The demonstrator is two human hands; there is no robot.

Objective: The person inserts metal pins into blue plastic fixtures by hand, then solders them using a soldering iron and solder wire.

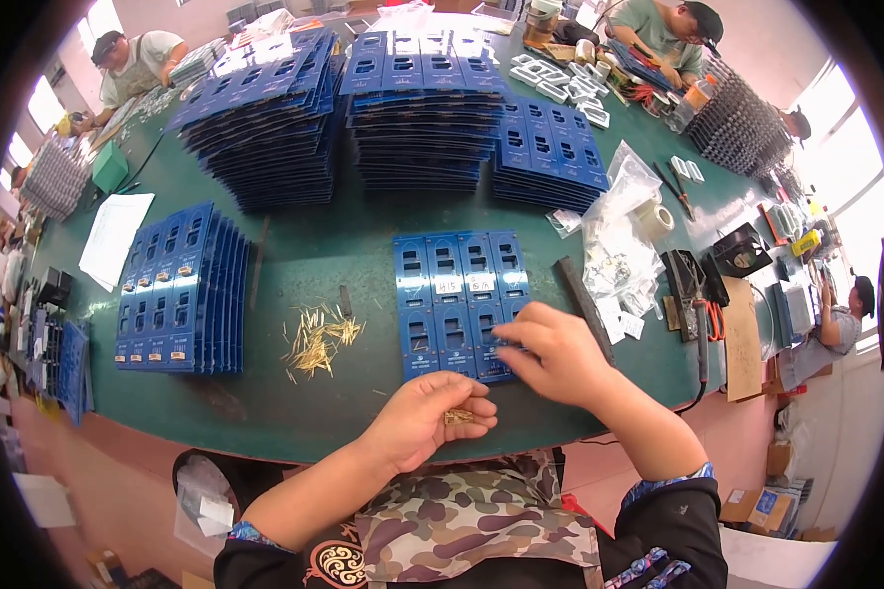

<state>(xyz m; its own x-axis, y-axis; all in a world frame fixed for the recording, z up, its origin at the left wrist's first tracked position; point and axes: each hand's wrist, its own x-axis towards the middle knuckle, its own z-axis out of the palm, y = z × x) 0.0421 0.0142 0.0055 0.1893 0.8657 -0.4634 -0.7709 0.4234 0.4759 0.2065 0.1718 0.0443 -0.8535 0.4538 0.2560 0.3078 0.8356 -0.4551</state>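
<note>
A blue circuit board panel (427,344) with rows of rectangular cutouts lies flat on the green table in front of me. My left hand (427,417) is curled at the panel's near edge, palm partly up, with several small brass-coloured pins (457,418) held in its fingers. Over the panel's lower right part, my right hand (558,355) has thumb and forefinger brought close together; whatever is between them is too small to make out. A loose heap of the same pins (316,342) lies on the table left of the panel.
Tall stacks of blue panels (265,128) stand behind, and a shorter upright stack (182,294) is at left. On the right are a dark bar (584,309), a plastic bag (619,236), a soldering iron (700,339) and a small fan (740,252). Other people work around the table.
</note>
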